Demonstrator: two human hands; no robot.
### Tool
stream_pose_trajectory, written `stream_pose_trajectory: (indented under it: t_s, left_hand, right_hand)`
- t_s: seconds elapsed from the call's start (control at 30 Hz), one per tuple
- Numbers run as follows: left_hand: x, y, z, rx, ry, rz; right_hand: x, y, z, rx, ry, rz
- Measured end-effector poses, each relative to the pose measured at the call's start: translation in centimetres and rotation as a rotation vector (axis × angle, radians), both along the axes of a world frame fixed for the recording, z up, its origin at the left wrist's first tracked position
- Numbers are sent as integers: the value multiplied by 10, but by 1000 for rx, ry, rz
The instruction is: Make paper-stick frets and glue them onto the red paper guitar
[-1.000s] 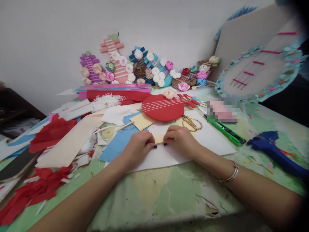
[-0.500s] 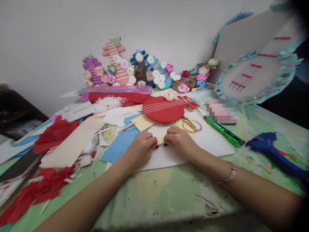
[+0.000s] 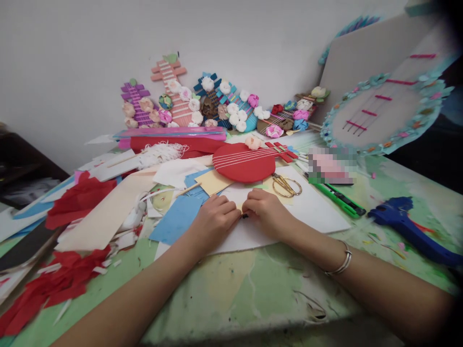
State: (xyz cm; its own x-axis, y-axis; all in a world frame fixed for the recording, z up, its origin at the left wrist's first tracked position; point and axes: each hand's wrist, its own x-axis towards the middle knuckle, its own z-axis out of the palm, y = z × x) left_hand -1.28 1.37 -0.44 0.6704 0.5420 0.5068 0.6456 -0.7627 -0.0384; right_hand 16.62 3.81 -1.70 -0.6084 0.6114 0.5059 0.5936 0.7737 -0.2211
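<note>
My left hand (image 3: 216,219) and my right hand (image 3: 266,213) meet over a white sheet (image 3: 307,207), fingers curled and fingertips touching. A small pale yellow piece of paper, seen between them half a second ago, is now almost wholly covered by the fingers. Just beyond lies a red lute-shaped craft piece (image 3: 244,166) with white strings and a pale flower. Gold-handled scissors (image 3: 287,185) rest beside it. A yellow paper square (image 3: 213,182) and blue paper (image 3: 179,217) are left of my hands.
Red crepe scraps (image 3: 77,197) and a cream strip (image 3: 104,212) cover the left side. At right are a green cutter (image 3: 338,200) and a blue glue gun (image 3: 412,231). Several flowered craft instruments (image 3: 173,91) lean on the wall; a large teal-edged one (image 3: 383,115) stands right.
My hands have come together, and the pale yellow paper that showed between them is now hidden by the fingers. The view has shifted very slightly.
</note>
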Motion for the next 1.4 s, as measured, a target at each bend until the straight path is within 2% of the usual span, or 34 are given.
stream_pose_trajectory:
  t_s: [0.37, 0.7, 0.93, 1.27, 1.33, 1.4]
  left_hand:
    - [0, 1, -3, -92, -44, 90]
    - [1, 0, -1, 88, -79, 84]
    - [-1, -3, 3, 211, 102, 45]
    - [-2, -1, 6, 246, 204, -1]
    - [-3, 0, 6, 258, 198, -4]
    - [-6, 0, 6, 299, 165, 3]
  right_hand:
    - [-4, -5, 2, 57, -76, 9]
    - [-2, -4, 4, 135, -73, -58]
    - [-4, -3, 7, 129, -93, -92]
    - [-4, -7, 6, 107, -71, -90]
    - [-4, -7, 8, 68, -17, -63]
    - [-2, -6, 11, 2, 127, -67]
